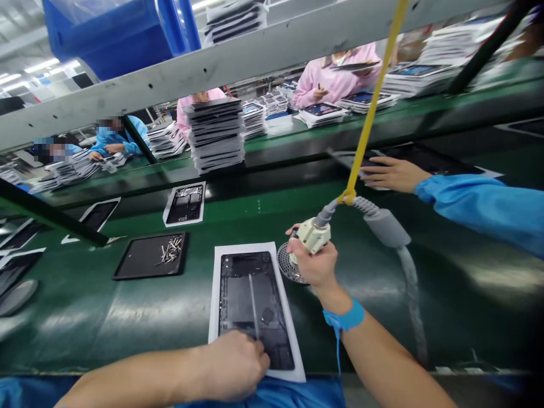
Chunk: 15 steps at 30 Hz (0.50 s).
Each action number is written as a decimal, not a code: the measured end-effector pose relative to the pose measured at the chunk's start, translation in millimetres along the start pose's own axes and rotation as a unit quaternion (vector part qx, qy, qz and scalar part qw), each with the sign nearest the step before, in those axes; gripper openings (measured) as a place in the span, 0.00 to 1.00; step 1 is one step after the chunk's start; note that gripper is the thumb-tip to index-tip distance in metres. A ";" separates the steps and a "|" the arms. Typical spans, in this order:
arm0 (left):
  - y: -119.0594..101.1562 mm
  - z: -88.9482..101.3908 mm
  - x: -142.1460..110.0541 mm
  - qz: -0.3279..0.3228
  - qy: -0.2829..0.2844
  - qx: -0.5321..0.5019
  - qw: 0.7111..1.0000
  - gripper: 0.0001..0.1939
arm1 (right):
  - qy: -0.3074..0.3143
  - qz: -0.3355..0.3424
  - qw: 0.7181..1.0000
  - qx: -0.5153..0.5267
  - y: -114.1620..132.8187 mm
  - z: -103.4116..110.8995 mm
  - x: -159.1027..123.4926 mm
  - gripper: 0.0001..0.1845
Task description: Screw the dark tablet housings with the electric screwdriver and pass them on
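Note:
My right hand (317,262) is wrapped round a cream-coloured electric screwdriver (313,235), which hangs by its grey cable from a yellow strap (369,124). Under it is a round dish with a perforated plate (285,263), partly hidden by the hand. Closed and resting on the near end of an opened tablet housing (238,300), my left hand (236,365) grips long, slim metal tweezers (254,303) that point away from me. The black housing lies on a white sheet (215,283), its inner parts facing up. The screwdriver's tip is out of sight.
A black tray (144,258) with small metal parts (171,249) lies left of the housing; another housing (186,204) is behind. From the right reaches a co-worker's hand (395,173) in a blue sleeve. A metal shelf beam (170,76) crosses overhead. Stacked panels (216,136) stand beyond.

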<state>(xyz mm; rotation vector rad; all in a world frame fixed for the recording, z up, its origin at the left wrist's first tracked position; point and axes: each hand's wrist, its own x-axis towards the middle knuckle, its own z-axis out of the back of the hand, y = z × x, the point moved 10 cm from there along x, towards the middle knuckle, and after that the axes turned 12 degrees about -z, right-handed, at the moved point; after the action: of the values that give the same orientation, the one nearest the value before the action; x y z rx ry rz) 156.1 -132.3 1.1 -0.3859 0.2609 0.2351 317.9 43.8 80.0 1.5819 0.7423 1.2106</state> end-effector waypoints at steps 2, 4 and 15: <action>1.4 -9.3 2.9 0.011 0.002 -0.017 1.000 0.07 | -0.006 0.002 1.000 -0.002 -0.8 0.5 -0.9 0.10; 1.4 -10.5 2.3 0.008 -0.007 -0.032 0.999 0.07 | -0.011 0.003 1.000 0.001 -1.6 1.0 -1.7 0.09; 177.7 75.6 -208.5 0.417 -0.237 0.020 0.877 0.11 | -0.004 -0.016 0.999 0.028 1.7 -1.3 -2.2 0.09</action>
<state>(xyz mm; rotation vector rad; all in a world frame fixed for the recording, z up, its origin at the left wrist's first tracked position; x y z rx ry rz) -73.0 21.2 69.7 -0.1407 -0.0724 1.1595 315.9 41.7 80.9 1.6141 0.8006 1.1692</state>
